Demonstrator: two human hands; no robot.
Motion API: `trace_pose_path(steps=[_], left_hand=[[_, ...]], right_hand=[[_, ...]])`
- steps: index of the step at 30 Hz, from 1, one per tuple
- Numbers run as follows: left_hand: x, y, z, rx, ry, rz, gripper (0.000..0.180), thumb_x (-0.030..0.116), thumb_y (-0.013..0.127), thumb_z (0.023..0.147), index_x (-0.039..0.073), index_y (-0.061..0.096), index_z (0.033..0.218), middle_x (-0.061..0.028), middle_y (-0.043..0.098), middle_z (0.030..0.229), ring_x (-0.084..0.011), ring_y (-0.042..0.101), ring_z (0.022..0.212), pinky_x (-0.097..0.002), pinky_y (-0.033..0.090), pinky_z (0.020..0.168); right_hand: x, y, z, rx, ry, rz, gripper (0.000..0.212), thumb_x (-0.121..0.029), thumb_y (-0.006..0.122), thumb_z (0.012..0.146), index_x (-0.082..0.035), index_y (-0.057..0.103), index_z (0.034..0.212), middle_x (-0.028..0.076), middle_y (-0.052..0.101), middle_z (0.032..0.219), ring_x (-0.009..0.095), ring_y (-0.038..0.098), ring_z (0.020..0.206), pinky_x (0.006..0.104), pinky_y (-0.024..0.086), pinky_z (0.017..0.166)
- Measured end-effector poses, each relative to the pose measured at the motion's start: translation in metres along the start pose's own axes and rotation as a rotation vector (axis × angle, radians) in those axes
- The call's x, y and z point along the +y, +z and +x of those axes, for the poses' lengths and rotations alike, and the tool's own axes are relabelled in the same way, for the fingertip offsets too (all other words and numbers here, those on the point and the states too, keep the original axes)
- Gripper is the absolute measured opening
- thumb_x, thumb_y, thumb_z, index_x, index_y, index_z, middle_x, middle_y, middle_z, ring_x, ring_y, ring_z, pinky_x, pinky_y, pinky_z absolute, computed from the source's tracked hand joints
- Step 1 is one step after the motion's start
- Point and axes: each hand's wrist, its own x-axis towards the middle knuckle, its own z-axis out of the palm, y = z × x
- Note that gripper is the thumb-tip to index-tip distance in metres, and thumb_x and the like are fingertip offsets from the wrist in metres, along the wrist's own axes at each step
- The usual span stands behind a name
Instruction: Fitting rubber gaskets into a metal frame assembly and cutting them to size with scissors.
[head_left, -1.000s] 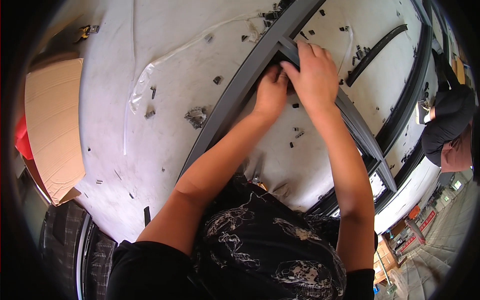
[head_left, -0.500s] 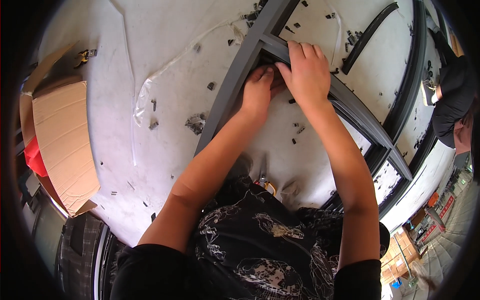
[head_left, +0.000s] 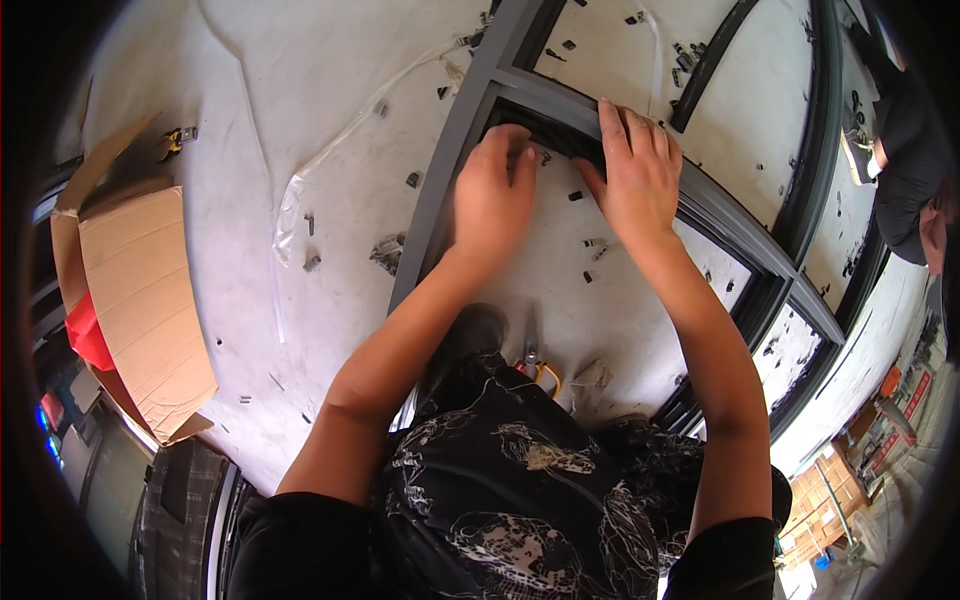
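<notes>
A dark grey metal window frame (head_left: 432, 215) lies over the pale surface, with a crossbar running off to the right. Over that crossbar my right hand (head_left: 640, 185) is closed, its fingers across the top and its thumb at the inner edge, near a black strip in the channel. My left hand (head_left: 492, 200) is beside the inner corner where side bar and crossbar meet. Its fingers are curled toward the thumb; whatever they hold, if anything, is hidden. Scissors (head_left: 540, 372) with yellow and red handles lie close to my body.
An open cardboard box (head_left: 150, 310) with something red in it stands at the left. Small dark pieces (head_left: 590, 275) are scattered about. A clear plastic strip (head_left: 290, 215) lies left of the frame. Another person (head_left: 905, 170) is at the far right, beside more frame bars.
My left hand has drawn back from the corner toward me, its fingers curling. My right hand has shifted slightly right and nearer along the crossbar. The view has moved a little.
</notes>
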Motion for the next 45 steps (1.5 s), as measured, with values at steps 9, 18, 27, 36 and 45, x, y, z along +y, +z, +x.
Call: trace_pose_path(steps=[9, 18, 27, 36, 45], left_hand=[[0.034, -0.05, 0.065, -0.016, 0.841, 1.012, 0.043, 0.009, 0.072, 0.077, 0.007, 0.061, 0.119, -0.0059, 0.06, 0.13, -0.0255, 0.048, 0.131, -0.0443, 0.037, 0.11], [0.009, -0.006, 0.074, -0.072, 1.013, 1.066, 0.064, 0.014, 0.082, 0.064, 0.008, 0.052, 0.12, -0.0054, 0.06, 0.121, -0.0235, 0.05, 0.129, -0.0447, 0.031, 0.116], [0.022, -0.002, 0.077, -0.21, 0.903, 0.952, 0.058, 0.017, 0.084, 0.063, 0.01, 0.056, 0.114, -0.005, 0.061, 0.112, -0.0254, 0.058, 0.112, -0.0424, 0.039, 0.11], [0.023, 0.005, 0.074, -0.216, 0.807, 0.921, 0.054, 0.022, 0.085, 0.064, 0.009, 0.058, 0.11, -0.0055, 0.062, 0.106, -0.0247, 0.059, 0.109, -0.0442, 0.035, 0.112], [0.023, 0.011, 0.072, -0.165, 0.819, 0.842, 0.053, 0.026, 0.084, 0.065, 0.01, 0.061, 0.109, -0.005, 0.065, 0.103, -0.0249, 0.06, 0.106, -0.046, 0.033, 0.111]], right_hand=[[0.01, 0.005, -0.008, 0.099, 0.035, 0.019, 0.063, -0.021, 0.08, 0.071, -0.012, 0.057, 0.129, 0.005, 0.059, 0.115, 0.025, 0.054, 0.108, 0.044, 0.039, 0.1], [0.012, 0.008, -0.03, 0.306, -0.129, -0.023, 0.01, -0.01, 0.066, 0.076, -0.009, 0.062, 0.085, 0.005, 0.063, 0.12, 0.022, 0.058, 0.113, 0.0405, 0.047, 0.099], [0.018, 0.016, -0.033, 0.388, -0.1, -0.023, 0.012, -0.007, 0.065, 0.073, -0.009, 0.054, 0.066, 0.001, 0.065, 0.122, 0.019, 0.06, 0.11, 0.0394, 0.045, 0.097], [0.019, 0.016, -0.025, 0.392, -0.083, -0.008, 0.011, -0.009, 0.066, 0.07, -0.009, 0.055, 0.07, 0.006, 0.065, 0.116, 0.023, 0.061, 0.104, 0.0394, 0.046, 0.092], [0.018, 0.014, -0.025, 0.346, -0.079, -0.017, 0.008, -0.011, 0.065, 0.071, -0.009, 0.057, 0.069, 0.007, 0.064, 0.116, 0.024, 0.06, 0.106, 0.0405, 0.046, 0.092]])
